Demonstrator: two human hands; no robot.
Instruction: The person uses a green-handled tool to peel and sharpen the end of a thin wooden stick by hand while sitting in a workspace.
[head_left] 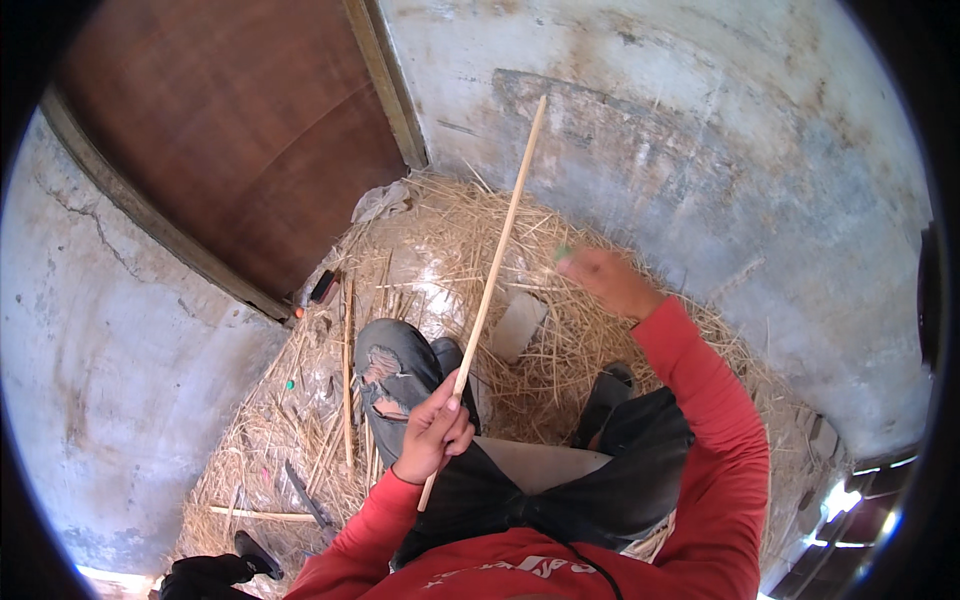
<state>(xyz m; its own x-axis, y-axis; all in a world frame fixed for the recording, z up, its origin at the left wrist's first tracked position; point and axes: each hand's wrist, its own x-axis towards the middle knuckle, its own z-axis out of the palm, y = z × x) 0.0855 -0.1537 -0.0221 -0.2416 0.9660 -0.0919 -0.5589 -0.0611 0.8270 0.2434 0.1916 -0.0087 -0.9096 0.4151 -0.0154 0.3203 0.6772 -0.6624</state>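
Observation:
My left hand is closed round the lower part of a long, thin, pale wooden stick. The stick slants up and away to the right, its far end in front of the wall, its near end just below my fist. Off to the right of the stick, my right hand is raised over the straw-like shavings. Its fingers are pinched on a small green thing, blurred and too small to name. That hand and the stick are apart.
Pale shavings cover the floor. Left of my knee lie a long strip, a dark blade, a small green piece and a dark object. A brown door and a grey wall stand ahead. Another person's shoe shows lower left.

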